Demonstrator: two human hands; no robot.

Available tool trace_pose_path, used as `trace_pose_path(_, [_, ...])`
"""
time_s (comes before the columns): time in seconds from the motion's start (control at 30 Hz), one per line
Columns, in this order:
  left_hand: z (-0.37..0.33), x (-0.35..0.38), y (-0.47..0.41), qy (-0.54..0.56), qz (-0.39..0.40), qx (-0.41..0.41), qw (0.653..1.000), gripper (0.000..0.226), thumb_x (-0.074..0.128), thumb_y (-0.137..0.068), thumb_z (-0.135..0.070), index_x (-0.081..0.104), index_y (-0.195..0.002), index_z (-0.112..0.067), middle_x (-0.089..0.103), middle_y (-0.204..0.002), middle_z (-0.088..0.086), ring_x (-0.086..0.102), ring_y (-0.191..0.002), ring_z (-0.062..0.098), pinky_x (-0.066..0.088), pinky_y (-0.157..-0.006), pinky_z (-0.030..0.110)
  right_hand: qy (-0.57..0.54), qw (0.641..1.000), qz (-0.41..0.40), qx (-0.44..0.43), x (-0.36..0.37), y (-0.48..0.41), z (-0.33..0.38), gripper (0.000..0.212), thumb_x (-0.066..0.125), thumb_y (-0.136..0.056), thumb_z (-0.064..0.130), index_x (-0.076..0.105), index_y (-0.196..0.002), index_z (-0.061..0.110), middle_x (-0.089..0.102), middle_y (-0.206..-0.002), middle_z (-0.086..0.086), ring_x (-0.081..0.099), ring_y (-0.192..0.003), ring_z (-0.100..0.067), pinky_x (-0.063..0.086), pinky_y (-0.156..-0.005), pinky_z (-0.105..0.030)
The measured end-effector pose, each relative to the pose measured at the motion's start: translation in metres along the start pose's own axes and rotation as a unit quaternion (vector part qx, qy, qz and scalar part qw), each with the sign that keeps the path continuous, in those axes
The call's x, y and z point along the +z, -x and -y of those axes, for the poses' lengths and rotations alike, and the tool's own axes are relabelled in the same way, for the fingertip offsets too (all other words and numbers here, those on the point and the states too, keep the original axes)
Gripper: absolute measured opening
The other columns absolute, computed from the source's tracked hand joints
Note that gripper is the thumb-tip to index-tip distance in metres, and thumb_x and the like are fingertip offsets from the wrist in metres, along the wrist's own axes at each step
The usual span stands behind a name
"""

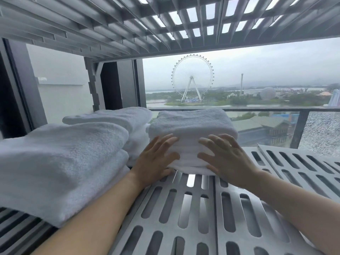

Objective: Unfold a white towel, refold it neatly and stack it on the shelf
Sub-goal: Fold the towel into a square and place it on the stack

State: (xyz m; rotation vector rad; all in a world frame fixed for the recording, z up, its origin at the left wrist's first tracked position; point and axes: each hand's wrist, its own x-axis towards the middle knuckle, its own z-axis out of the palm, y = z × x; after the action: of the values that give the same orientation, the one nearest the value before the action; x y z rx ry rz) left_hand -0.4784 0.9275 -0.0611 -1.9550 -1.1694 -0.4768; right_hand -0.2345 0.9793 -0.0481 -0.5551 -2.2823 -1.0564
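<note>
The towel [191,124] sat folded on the shelf [184,208], and your left hand [156,159] and right hand [226,161] lay flat against its front face, each grip wide, fingers spread and enclosing nothing. Judged soft, light and limp, it was best supported from below at both ends, since its layers would slump if pinched. A pile [64,153] crowded its left side; bare slats lay open to the right, with the upper shelf [110,24] overhead.

Large window [266,70], overcast daylight, Ferris wheel [192,78] outside, dark balcony railing [298,129]
</note>
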Motion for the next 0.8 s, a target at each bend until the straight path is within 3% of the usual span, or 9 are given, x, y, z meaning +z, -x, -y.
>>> trace_pose_path(0.1, [-0.004,-0.005,-0.001,0.020,0.005,-0.023,1.000,0.029,0.085,-0.054,-0.034,0.069,-0.075,-0.023,0.060,-0.099,0.003,0.060,-0.088,0.021,0.052,-0.072,0.032,-0.032,0.999,0.030,-0.019,-0.003,0.006,0.003,0.023,0.085,-0.054,0.022,0.067,-0.068,0.023,0.063,-0.079,0.002,0.058,-0.070,-0.017,0.048,-0.054,-0.026])
trace_pose_path(0.17, [-0.006,-0.006,0.001,0.021,0.033,-0.021,0.999,0.025,0.087,-0.053,-0.032,0.070,-0.068,-0.022,0.062,-0.079,0.001,0.061,-0.068,0.019,0.051,-0.053,0.027,-0.035,0.997,0.068,-0.010,-0.004,0.012,0.004,0.024,0.087,-0.051,0.023,0.068,-0.067,0.024,0.060,-0.072,0.004,0.059,-0.062,-0.015,0.045,-0.039,-0.022])
trace_pose_path(0.23, [-0.006,-0.006,0.002,0.023,0.051,-0.024,0.998,0.022,0.086,-0.053,-0.032,0.070,-0.066,-0.023,0.062,-0.073,-0.001,0.061,-0.062,0.018,0.048,-0.043,0.025,-0.036,0.996,0.080,0.002,-0.004,0.016,0.004,0.025,0.087,-0.051,0.026,0.069,-0.069,0.025,0.061,-0.073,0.005,0.060,-0.063,-0.014,0.045,-0.035,-0.023])
trace_pose_path(0.53, [-0.011,-0.001,0.002,-0.024,0.061,-0.054,0.996,0.022,0.085,-0.049,-0.038,0.069,-0.058,-0.027,0.062,-0.064,-0.010,0.062,-0.053,0.013,0.041,-0.038,0.019,-0.014,0.989,0.124,0.076,-0.003,0.013,0.014,0.018,0.084,-0.054,0.021,0.068,-0.063,0.022,0.059,-0.079,-0.001,0.059,-0.069,-0.020,0.048,-0.037,-0.030])
trace_pose_path(0.6, [-0.011,0.000,0.002,-0.027,0.058,-0.059,0.996,0.022,0.085,-0.050,-0.039,0.068,-0.057,-0.026,0.062,-0.063,-0.010,0.063,-0.053,0.013,0.041,-0.038,0.020,0.004,0.989,0.129,0.070,-0.003,0.012,0.016,0.022,0.085,-0.047,0.016,0.064,-0.052,0.021,0.058,-0.073,-0.001,0.058,-0.062,-0.019,0.043,-0.033,-0.025])
trace_pose_path(0.7, [-0.011,0.001,0.003,-0.012,0.066,-0.067,0.995,0.020,0.084,-0.056,-0.036,0.068,-0.059,-0.024,0.064,-0.065,-0.008,0.064,-0.055,0.017,0.044,-0.040,0.023,0.022,0.989,0.135,0.058,-0.002,0.009,0.017,0.028,0.086,-0.039,0.014,0.059,-0.045,0.019,0.057,-0.067,0.000,0.057,-0.056,-0.018,0.035,-0.030,-0.021])
trace_pose_path(0.8, [-0.008,0.004,0.005,0.027,0.082,-0.088,0.992,0.017,0.069,-0.075,-0.036,0.068,-0.070,-0.020,0.067,-0.079,-0.004,0.066,-0.071,0.024,0.047,-0.052,0.029,0.011,0.989,0.133,0.065,0.000,0.009,0.015,0.028,0.086,-0.036,0.014,0.060,-0.046,0.019,0.056,-0.065,0.000,0.056,-0.052,-0.017,0.034,-0.029,-0.019])
